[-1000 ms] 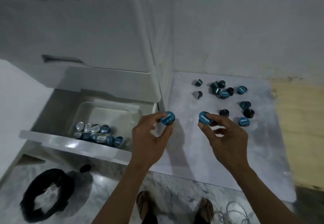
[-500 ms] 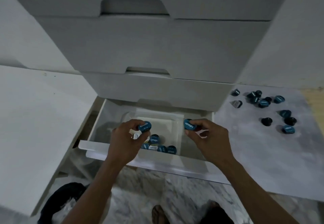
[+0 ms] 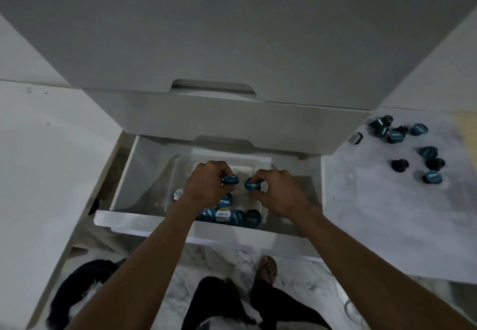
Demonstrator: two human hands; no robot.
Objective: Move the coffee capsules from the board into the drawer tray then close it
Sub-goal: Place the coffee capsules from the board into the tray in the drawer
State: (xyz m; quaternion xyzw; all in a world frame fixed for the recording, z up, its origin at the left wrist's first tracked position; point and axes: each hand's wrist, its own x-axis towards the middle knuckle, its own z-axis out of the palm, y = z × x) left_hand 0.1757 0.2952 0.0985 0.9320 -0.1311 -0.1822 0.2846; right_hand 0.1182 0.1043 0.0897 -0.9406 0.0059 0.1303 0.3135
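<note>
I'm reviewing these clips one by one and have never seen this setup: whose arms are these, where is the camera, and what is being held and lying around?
There is no machine here: a person wears a camera on the head, looking down at their own bare arms. The left hand pinches one blue coffee capsule, and the right hand pinches another. Both hang over a clear tray inside the open white drawer, where more capsules already lie along the near edge. To the right, a pale board carries about ten remaining capsules. The drawers above are shut. The person's feet and a marbled floor show below.
</note>
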